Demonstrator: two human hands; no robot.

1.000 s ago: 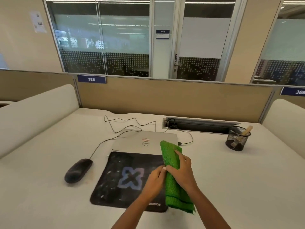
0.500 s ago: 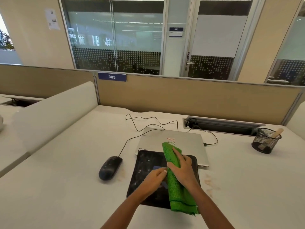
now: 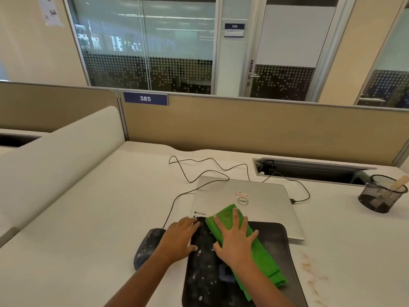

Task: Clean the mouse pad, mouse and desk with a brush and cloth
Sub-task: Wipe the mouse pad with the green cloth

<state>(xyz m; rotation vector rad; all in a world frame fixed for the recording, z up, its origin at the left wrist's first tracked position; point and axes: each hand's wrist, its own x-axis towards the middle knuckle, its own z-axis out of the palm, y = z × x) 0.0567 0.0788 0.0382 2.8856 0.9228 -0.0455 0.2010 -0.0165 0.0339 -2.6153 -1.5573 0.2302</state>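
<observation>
Right grip [image 3: 235, 240], fingers spread flat, presses the folded green cloth [image 3: 263, 260] onto the speckled black mouse pad [image 3: 205, 275]. Left grip [image 3: 179, 240], fingers straight, rests on the pad's left edge, just beside the mouse [image 3: 146, 247]. The pad's far edge overlaps a closed laptop [image 3: 263, 191]. Far right, a mesh cup [image 3: 380, 196] holds the brush [image 3: 400, 182]. Brown stains [image 3: 309, 269] mark the white surface [image 3: 88, 218]; a beige partition [image 3: 243, 129] stands behind.

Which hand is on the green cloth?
The right hand, spread flat on the cloth; the left hand rests on the bare mouse pad beside it.
</observation>
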